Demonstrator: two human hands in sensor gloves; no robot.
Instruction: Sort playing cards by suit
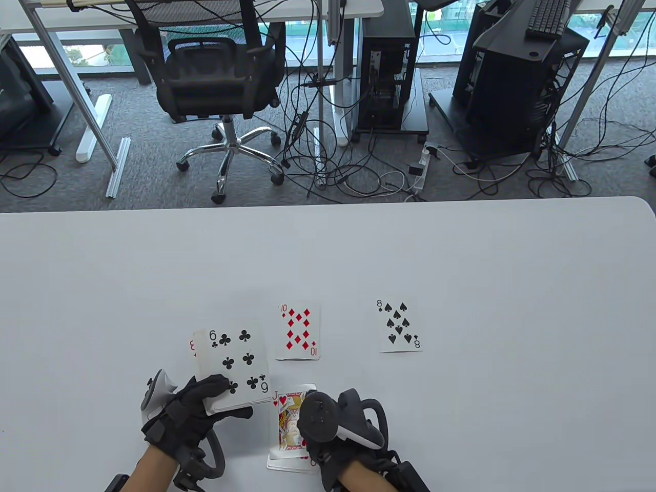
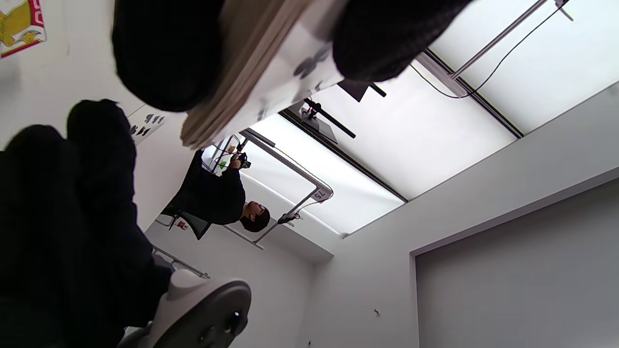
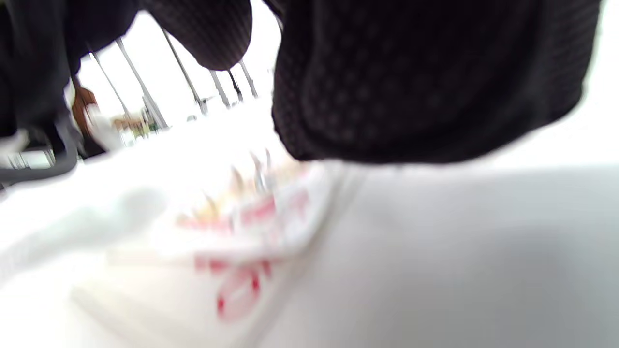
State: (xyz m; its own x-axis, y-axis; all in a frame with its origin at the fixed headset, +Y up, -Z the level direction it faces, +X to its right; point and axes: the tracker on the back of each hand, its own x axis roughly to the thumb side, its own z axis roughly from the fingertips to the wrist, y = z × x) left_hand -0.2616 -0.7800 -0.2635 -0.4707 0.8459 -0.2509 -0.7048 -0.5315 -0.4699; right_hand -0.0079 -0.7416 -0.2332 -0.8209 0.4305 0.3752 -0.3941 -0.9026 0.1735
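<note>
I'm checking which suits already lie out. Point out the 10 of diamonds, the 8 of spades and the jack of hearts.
10 of diamonds point(image 1: 298, 331): table view, middle pips.
8 of spades point(image 1: 400, 326): table view, card's centre.
jack of hearts point(image 1: 288, 420): table view, its picture.

Black mesh office chair point(image 1: 215, 72) on chrome star base with castors, on grey carpet beyond the table's far edge, left of centre. White desk frame legs point(image 1: 77, 97) stand to its left. Black computer tower point(image 1: 387, 77) on a wheeled stand, centre; larger black tower point(image 1: 517, 87) to the right, with a black keyboard point(image 1: 548, 18) resting above it. Tangled black and white cables point(image 1: 353, 174) across the carpet between chair and towers; white power strip point(image 1: 423, 166) among them. Seated person in dark clothing point(image 2: 217, 195), left wrist view, at a distant desk.
</note>
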